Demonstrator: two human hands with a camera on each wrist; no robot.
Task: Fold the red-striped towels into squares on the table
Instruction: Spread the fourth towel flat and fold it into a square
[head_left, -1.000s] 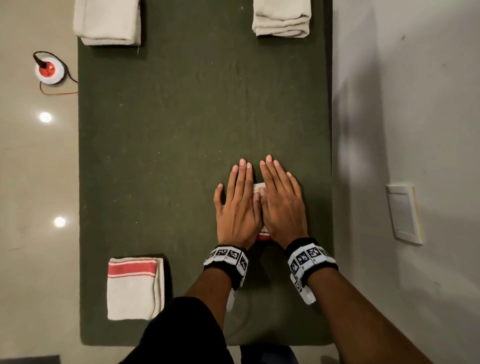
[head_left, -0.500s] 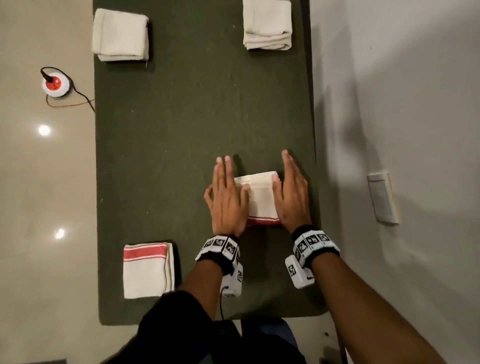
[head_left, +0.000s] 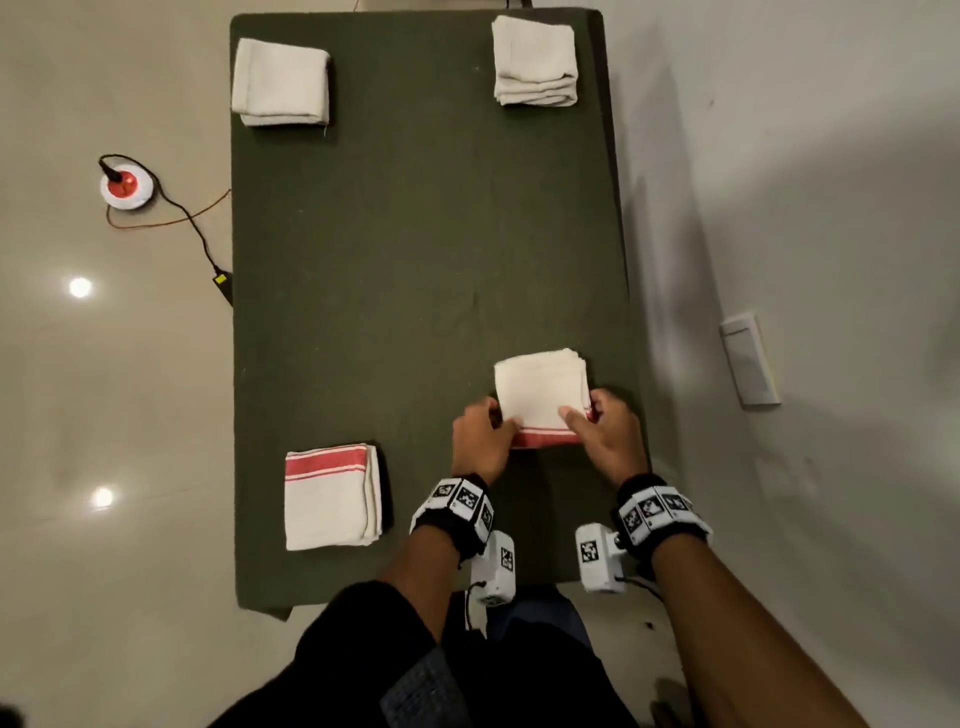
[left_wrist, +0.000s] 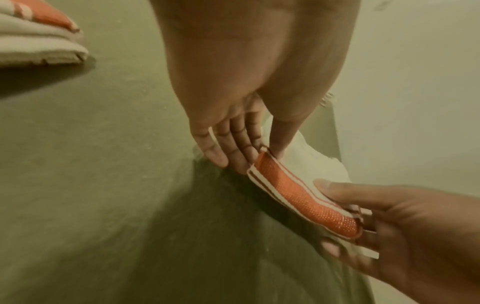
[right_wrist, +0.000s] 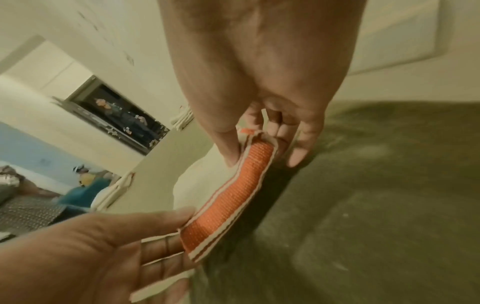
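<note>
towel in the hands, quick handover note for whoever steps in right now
Left hand pinches the near left corner of the folded striped towel; right hand pinches the near right corner, thumbs on top.
That towel's red-striped edge is lifted off the green table, near right side.
Done: a second striped towel lies folded near left; two plain folded towels sit at the far corners.
Left: set the held towel down, probably squared up.

Green table (head_left: 415, 260), four folded towels (head_left: 332, 496)
</note>
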